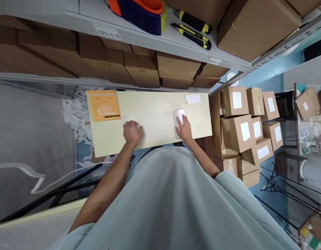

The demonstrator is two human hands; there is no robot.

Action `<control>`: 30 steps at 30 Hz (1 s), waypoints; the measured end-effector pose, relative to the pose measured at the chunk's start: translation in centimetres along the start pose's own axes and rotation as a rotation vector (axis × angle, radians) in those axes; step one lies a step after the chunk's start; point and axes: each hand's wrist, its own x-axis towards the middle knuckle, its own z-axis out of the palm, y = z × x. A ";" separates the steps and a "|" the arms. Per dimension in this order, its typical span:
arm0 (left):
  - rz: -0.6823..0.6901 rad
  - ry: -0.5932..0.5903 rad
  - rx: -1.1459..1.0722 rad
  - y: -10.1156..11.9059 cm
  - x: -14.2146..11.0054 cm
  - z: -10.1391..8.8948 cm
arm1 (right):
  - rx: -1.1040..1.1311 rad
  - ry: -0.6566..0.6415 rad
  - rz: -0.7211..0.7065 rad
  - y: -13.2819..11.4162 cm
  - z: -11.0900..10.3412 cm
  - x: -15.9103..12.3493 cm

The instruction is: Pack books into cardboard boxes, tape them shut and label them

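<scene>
A thin, whitish see-through sheet [157, 123] is spread across the cream board, running left from a white roll [179, 113]. My right hand [185, 130] grips the roll from the near side, thumb and fingers over its top. At the sheet's left end is my left hand [132, 132], fingers curled and smeared by motion; whether it pinches the sheet's edge cannot be made out. Beyond it, at the board's left end, lies an orange padded envelope [104, 106]. A white label [193, 99] lies on the board behind the roll.
The cream board [105, 139] meets a shelf of cardboard boxes [176, 66]. Above, two utility knives [193, 36] and a tape dispenser [142, 15] lie on a shelf. Labelled cartons [236, 128] are stacked at right. Paper scraps [78, 118] heap at left.
</scene>
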 end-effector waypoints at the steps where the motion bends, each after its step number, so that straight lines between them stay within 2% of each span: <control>1: 0.058 -0.025 0.010 1.4 -0.5 0.8 | 0.000 -0.017 -0.085 0.3 -0.3 -0.1; 4: 0.279 -0.162 0.064 5.6 -1.6 3.6 | 0.026 -0.061 -0.210 2.2 -1.4 -0.6; 6: 0.339 -0.229 0.118 7.8 -2.2 5.5 | 0.031 -0.030 -0.147 4.4 -2.4 -1.1; 8: 0.303 -0.238 0.169 8.9 -2.5 7.0 | 0.020 0.043 -0.003 7.1 -3.4 -1.7; 10: 0.273 -0.222 0.202 9.1 -2.7 8.1 | 0.013 0.110 0.139 9.7 -4.3 -2.3; 12: 0.263 -0.197 0.210 8.7 -2.6 8.8 | 0.018 0.133 0.220 12.1 -4.9 -2.6; 18: 0.192 -0.187 0.210 8.2 -1.8 9.9 | 0.014 0.060 0.357 17.2 -5.4 -2.1; 23: 0.166 -0.180 0.208 8.8 -1.6 10.0 | 0.036 0.071 0.348 19.6 -5.1 -2.0; 30: 0.152 -0.194 0.190 8.6 -1.7 9.8 | 0.045 0.163 0.362 21.2 -4.3 -2.3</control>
